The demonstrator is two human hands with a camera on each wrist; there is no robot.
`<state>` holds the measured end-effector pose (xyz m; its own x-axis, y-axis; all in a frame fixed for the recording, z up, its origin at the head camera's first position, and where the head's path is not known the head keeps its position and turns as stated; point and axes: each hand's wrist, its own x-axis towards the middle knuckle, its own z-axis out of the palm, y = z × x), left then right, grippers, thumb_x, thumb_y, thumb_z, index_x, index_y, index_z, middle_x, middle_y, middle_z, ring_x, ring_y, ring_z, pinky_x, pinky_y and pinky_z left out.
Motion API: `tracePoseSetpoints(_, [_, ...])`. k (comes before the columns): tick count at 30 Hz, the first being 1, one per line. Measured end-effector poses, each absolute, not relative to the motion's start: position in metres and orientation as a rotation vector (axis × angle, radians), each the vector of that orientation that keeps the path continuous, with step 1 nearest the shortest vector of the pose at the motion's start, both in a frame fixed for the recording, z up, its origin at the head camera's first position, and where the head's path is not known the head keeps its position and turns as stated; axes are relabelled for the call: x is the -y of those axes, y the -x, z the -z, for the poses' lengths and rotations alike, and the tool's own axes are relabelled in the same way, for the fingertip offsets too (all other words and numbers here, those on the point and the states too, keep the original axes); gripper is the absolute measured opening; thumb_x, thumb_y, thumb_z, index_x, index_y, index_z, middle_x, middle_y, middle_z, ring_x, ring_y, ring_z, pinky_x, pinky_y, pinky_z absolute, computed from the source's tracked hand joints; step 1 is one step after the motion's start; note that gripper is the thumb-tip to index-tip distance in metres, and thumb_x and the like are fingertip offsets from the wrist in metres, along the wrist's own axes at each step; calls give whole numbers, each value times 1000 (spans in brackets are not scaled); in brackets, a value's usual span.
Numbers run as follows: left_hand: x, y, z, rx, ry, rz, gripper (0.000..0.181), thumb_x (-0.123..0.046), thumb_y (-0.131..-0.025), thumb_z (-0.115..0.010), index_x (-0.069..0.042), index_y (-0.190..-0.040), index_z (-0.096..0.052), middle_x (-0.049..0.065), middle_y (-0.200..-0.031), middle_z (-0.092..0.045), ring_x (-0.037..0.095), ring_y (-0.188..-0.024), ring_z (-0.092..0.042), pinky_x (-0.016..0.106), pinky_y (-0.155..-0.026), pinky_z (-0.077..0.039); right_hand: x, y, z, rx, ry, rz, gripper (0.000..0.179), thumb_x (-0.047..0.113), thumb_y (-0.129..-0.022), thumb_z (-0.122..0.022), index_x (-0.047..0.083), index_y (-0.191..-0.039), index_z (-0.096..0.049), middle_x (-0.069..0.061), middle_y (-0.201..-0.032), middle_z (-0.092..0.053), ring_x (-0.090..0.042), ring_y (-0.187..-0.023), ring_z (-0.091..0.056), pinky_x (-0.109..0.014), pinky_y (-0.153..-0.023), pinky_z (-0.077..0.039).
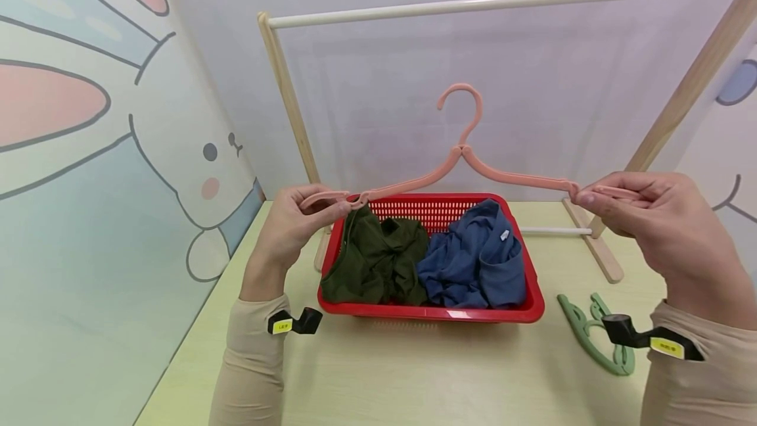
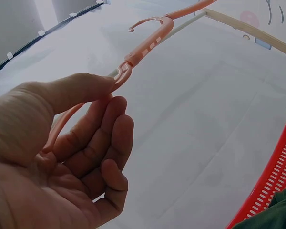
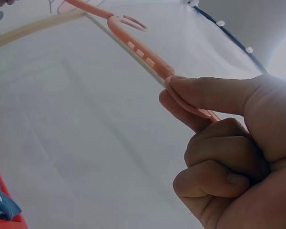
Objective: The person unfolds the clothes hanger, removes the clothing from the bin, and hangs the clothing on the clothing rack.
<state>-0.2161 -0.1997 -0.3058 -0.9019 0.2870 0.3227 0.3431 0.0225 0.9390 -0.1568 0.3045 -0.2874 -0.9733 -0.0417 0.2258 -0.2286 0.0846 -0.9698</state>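
A pink folding hanger [image 1: 427, 179] is held up in the air with its arms spread wide and its hook upward. My left hand [image 1: 294, 229] pinches its left end between thumb and fingers, which the left wrist view shows close up on the hanger's jointed tip [image 2: 124, 76]. At the other end, my right hand [image 1: 668, 222] pinches the right tip, its lower fingers curled in the right wrist view. Behind and below the hanger stands a red basket [image 1: 432, 313] with a dark green garment [image 1: 381, 261] on its left and a blue garment [image 1: 473, 261] on its right.
A white rail [image 1: 503, 2] on wooden posts [image 1: 290, 97] spans the back, above the hanger. On the table [image 1: 437, 373], a folded green hanger [image 1: 597, 340] lies right of the basket, near my right wrist. A wall with a rabbit drawing [image 1: 177, 143] borders the left side.
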Motion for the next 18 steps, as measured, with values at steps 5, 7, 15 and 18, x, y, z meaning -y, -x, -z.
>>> tracePoseSetpoints(5, [199, 216, 306, 2229, 674, 2049, 12, -6, -100, -81, -12, -110, -86, 2, -104, -83, 19, -97, -75, 31, -90, -64, -303, 157, 288, 2207, -277, -2005, 18, -3, -104, -74, -12, -120, -76, -9, -97, -83, -16, -107, -63, -20, -84, -57])
tracePoseSetpoints(7, [200, 216, 306, 2236, 672, 2043, 11, -7, -100, -81, -12, -108, -86, 2, -103, -82, 19, -97, -75, 31, -90, -64, -303, 157, 288, 2210, -270, -2000, 19, -1, -104, -75, -12, -120, -76, -9, -96, -83, -17, -108, -61, -20, -84, -57])
tracePoseSetpoints(15, [199, 216, 306, 2276, 668, 1993, 5, -11, -100, -83, -7, -102, -84, 1, -87, -73, 19, -92, -59, 29, -78, -57, -300, 158, 288, 2181, -314, -2006, 19, -1, -104, -75, -14, -118, -75, -6, -77, -72, -20, -99, -54, -24, -78, -50])
tracePoseSetpoints(18, [199, 216, 306, 2292, 677, 1975, 6, -11, -100, -83, -5, -101, -83, 0, -78, -61, 19, -87, -49, 30, -73, -50, -300, 158, 288, 2203, -306, -1974, 20, 0, -105, -75, -14, -119, -74, -4, -72, -67, -21, -99, -50, -26, -76, -48])
